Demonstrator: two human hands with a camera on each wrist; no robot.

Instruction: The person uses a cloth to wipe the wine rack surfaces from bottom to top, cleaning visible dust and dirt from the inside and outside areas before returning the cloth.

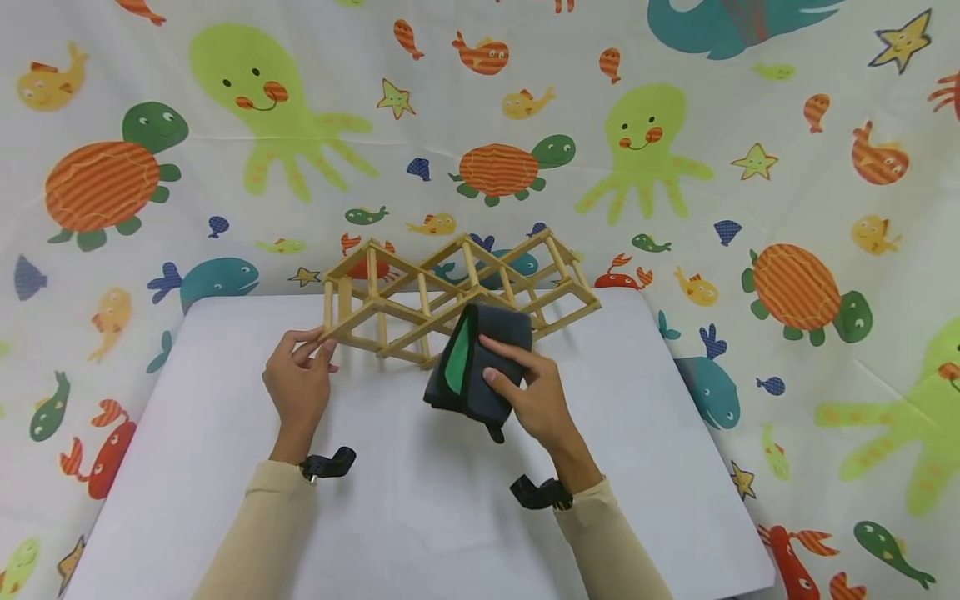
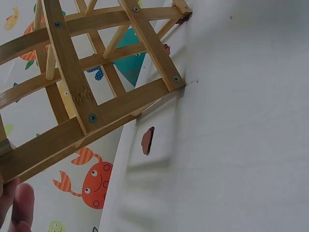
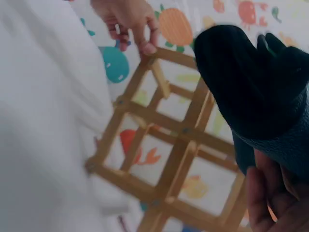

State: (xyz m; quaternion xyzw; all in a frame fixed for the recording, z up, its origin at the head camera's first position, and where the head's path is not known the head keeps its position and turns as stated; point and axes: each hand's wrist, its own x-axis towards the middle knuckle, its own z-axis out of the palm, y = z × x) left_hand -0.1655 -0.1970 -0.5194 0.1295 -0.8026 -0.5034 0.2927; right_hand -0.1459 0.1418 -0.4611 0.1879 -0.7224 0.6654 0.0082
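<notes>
My left hand pinches the lower left corner of a folding wooden lattice rack, which is drawn out into diamond-shaped cells. That rack is tilted, and in the left wrist view its bars are joined with small metal rivets. My right hand grips a dark navy fabric pouch with black edging and a bright green inside showing at its left side. The pouch is in front of the rack's middle and hides part of it. In the right wrist view the pouch looks almost black, with fingers under it.
A white-covered table spreads under both hands. Behind it hangs a white curtain printed with sea animals. A small brown patch shows on the white surface in the left wrist view. Each wrist wears a black camera band.
</notes>
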